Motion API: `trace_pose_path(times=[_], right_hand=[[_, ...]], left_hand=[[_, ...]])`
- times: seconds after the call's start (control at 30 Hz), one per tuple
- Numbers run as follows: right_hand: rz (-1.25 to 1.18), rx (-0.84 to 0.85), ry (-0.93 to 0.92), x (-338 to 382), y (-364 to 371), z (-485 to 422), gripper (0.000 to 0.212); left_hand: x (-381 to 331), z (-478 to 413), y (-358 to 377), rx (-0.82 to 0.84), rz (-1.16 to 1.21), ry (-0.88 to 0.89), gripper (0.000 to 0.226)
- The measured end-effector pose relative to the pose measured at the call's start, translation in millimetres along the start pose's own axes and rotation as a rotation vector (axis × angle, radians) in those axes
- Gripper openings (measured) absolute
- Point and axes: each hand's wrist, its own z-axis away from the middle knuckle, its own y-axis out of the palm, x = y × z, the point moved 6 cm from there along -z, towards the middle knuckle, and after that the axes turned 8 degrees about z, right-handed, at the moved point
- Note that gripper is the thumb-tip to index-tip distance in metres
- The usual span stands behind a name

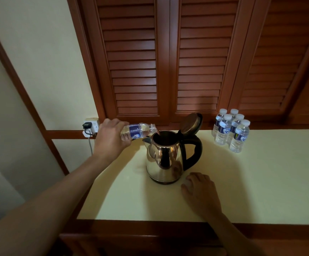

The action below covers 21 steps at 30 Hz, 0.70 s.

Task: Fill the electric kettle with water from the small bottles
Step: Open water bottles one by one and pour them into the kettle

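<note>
l hand (111, 137) w/ bottle (138, 131) over kettle (165, 159)

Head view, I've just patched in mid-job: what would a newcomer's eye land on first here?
The left hand grips a small water bottle tipped nearly flat, its mouth over the open top of the steel electric kettle mid cream tabletop, lid flipped up. At the back right stands a cluster of capped small bottles; the right hand rests on the tabletop by the kettle's base.
</note>
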Motion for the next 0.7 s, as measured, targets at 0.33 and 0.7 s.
trace_pose_path(times=[0.33,0.7], right_hand=[[0.008,0.026,-0.01,0.8,-1.4,-0.4,0.044],[-0.007,0.031,-0.004,0.8,-2.6,0.6,0.039]], left_hand=[[-2.6,-1.0,-1.1,0.003,-0.008,0.025,0.053],[-5.7,-3.1,-0.7,0.015,-0.021,0.056,0.052]])
